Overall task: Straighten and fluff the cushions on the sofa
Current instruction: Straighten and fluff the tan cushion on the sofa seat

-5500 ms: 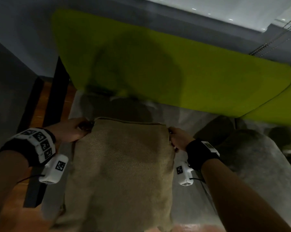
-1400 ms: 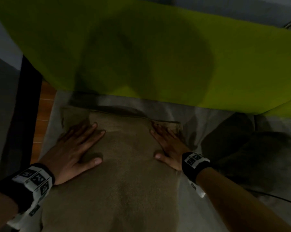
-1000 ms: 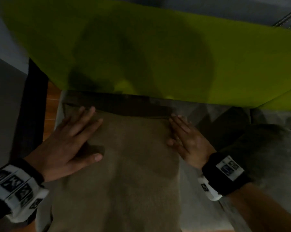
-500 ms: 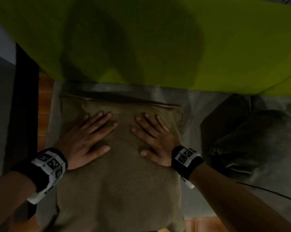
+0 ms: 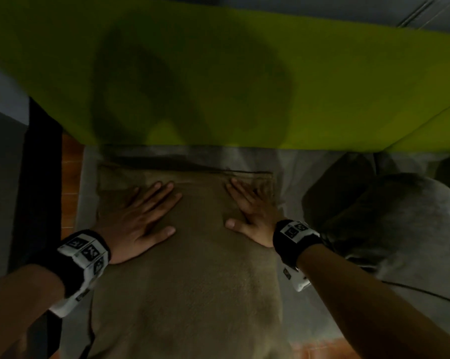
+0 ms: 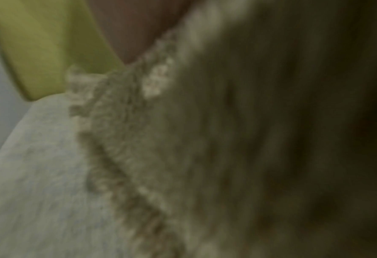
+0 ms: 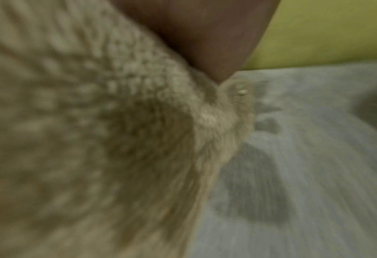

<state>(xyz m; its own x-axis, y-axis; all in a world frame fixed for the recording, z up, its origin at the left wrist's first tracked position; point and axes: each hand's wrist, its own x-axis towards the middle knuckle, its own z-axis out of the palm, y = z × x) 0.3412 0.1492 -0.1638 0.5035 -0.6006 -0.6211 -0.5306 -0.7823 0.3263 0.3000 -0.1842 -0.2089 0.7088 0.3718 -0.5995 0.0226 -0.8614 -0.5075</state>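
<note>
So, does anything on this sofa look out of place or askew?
The grey cushion lies slumped and crumpled at the right of the seat, not straightened. The tan cushion lies square under the flat left hand and right hand.

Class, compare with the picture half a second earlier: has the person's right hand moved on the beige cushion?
Yes. The right hand has slid outward toward the beige cushion's right edge, away from the left hand, and lies flat near the right corner.
</note>
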